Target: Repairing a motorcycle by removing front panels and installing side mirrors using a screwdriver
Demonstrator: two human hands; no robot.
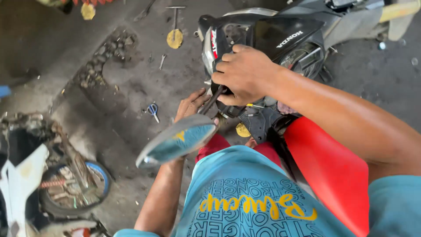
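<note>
Mirror juts out beside the scooter's handlebar, my right hand clamped round its stem and left hand loosely cupped below, so I'd twist steadily, bracing the bar.

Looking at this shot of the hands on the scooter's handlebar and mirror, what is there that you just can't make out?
Head view:
- Handlebar grip: hidden under the right hand.
- Foot of the mirror stem: covered by both hands, so its joint cannot be seen.
- Left hand fingertips: hidden behind the stem.
- Small tools on the floor: too small to identify.
- Second motorbike: cut off by the left edge.
</note>
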